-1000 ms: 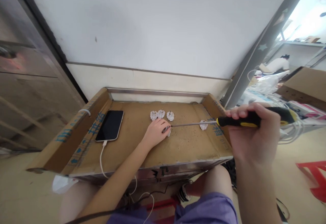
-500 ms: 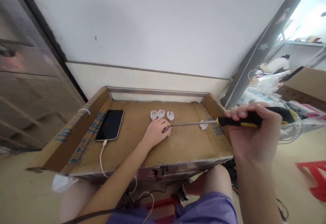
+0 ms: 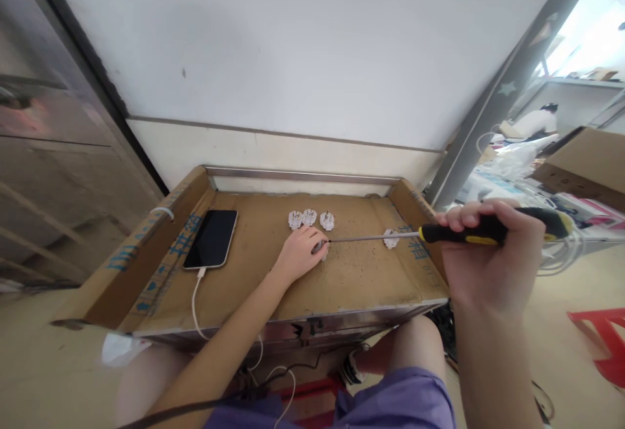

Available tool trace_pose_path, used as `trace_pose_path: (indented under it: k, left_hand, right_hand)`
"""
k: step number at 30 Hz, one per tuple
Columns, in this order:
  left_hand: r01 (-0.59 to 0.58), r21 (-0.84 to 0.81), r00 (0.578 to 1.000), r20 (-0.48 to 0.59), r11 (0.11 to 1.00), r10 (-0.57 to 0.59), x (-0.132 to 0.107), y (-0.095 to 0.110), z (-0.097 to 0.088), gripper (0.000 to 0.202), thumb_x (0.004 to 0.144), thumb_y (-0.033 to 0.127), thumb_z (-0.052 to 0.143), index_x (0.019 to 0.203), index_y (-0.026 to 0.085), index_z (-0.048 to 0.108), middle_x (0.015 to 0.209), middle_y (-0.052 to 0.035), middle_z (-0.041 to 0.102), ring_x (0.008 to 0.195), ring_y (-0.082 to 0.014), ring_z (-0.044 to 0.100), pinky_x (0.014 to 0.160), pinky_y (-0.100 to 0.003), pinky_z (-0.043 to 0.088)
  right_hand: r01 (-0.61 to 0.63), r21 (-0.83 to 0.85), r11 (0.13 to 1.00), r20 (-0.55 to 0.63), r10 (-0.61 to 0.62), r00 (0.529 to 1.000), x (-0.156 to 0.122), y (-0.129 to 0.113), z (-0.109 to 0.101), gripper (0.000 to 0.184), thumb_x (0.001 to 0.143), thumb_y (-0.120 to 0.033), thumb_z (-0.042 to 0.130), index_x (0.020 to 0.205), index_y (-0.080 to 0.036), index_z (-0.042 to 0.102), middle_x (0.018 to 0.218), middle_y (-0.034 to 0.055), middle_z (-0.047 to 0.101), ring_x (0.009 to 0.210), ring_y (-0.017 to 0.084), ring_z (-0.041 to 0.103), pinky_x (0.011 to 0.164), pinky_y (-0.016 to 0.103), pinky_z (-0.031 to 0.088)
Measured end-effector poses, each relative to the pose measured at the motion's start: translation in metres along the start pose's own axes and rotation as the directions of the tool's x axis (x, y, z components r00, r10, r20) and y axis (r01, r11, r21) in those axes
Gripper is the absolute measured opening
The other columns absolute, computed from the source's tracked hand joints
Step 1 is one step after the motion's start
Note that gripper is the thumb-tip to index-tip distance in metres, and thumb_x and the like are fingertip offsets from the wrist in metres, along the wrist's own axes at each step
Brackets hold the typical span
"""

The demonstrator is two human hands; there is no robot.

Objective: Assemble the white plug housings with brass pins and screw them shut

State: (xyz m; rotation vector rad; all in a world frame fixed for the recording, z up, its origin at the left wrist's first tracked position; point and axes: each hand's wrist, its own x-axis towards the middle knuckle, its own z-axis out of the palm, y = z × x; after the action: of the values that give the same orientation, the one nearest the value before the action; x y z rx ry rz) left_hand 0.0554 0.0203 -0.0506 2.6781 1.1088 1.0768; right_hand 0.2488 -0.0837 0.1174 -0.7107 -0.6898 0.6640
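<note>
My right hand is wrapped round the black and yellow handle of a long screwdriver. Its thin metal shaft reaches left, almost level, and the tip is at my left hand's fingers. My left hand rests on the cardboard, closed on a small white plug part, mostly hidden under the fingers. Just beyond that hand, three white plug parts lie with metal pins upward. One more white plug part sits to the right, behind the screwdriver shaft.
Cardboard with raised sides covers the small table. A black-screened phone lies at left with a white cable plugged in. Dark specks dot the middle. A white wall stands behind; a person and an open carton are at far right.
My right hand and the screwdriver handle have shifted slightly to the right. My left hand and the plug parts stay where they were.
</note>
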Motion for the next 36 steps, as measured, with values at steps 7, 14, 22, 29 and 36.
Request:
trace_pose_path:
  k: [7,14,22,29,36]
  left_hand:
    - [-0.015,-0.009,1.0,-0.013,1.0,0.015,0.0,0.0,0.0,0.012,0.087,0.02,0.05,0.084,0.018,0.062,0.086,-0.0028,0.065,0.083,-0.0183,0.054,0.079,-0.032,0.045]
    - [-0.025,0.008,1.0,-0.013,1.0,0.025,0.0,0.0,0.001,0.013,0.087,0.021,0.05,0.083,0.018,0.061,0.085,-0.0033,0.065,0.082,-0.0191,0.054,0.078,-0.033,0.045]
    - [-0.022,-0.005,1.0,-0.007,1.0,0.022,0.0,-0.001,0.001,0.012,0.087,0.02,0.05,0.083,0.018,0.062,0.085,-0.0032,0.064,0.082,-0.0186,0.055,0.078,-0.033,0.045]
    - [-0.029,-0.014,0.999,0.019,0.999,0.029,0.0,0.002,-0.001,0.012,0.085,0.02,0.05,0.082,0.018,0.061,0.085,-0.0036,0.065,0.082,-0.0192,0.055,0.078,-0.033,0.045]
    - [-0.04,-0.032,0.999,0.017,0.999,0.041,0.0,0.003,-0.001,0.012,0.084,0.02,0.05,0.082,0.018,0.062,0.084,-0.0043,0.065,0.084,-0.0194,0.056,0.078,-0.033,0.046]
  right_hand:
    - [-0.016,-0.002,1.0,-0.017,0.016,1.0,0.002,0.001,-0.002,0.018,0.056,-0.022,0.06,0.056,-0.018,0.043,0.05,-0.0053,0.041,0.05,0.008,0.039,0.054,0.022,0.043]
    - [-0.009,0.005,1.0,-0.007,0.009,1.0,0.003,-0.001,-0.004,0.02,0.055,-0.024,0.062,0.056,-0.018,0.044,0.05,-0.0055,0.042,0.05,0.008,0.039,0.054,0.022,0.043]
    - [-0.004,0.001,1.0,0.001,0.004,1.0,0.003,0.003,-0.003,0.016,0.06,-0.021,0.057,0.057,-0.017,0.042,0.05,-0.0053,0.042,0.051,0.008,0.039,0.055,0.022,0.042]
    - [0.054,-0.008,0.999,0.206,-0.051,0.977,0.002,0.002,0.003,0.008,0.065,-0.019,0.056,0.063,-0.018,0.048,0.049,-0.0046,0.044,0.047,0.009,0.04,0.053,0.023,0.041]
    - [0.096,-0.019,0.995,0.337,-0.084,0.938,0.007,0.006,0.032,0.014,0.068,-0.025,0.06,0.072,-0.021,0.048,0.051,-0.006,0.047,0.042,0.009,0.039,0.046,0.024,0.035]
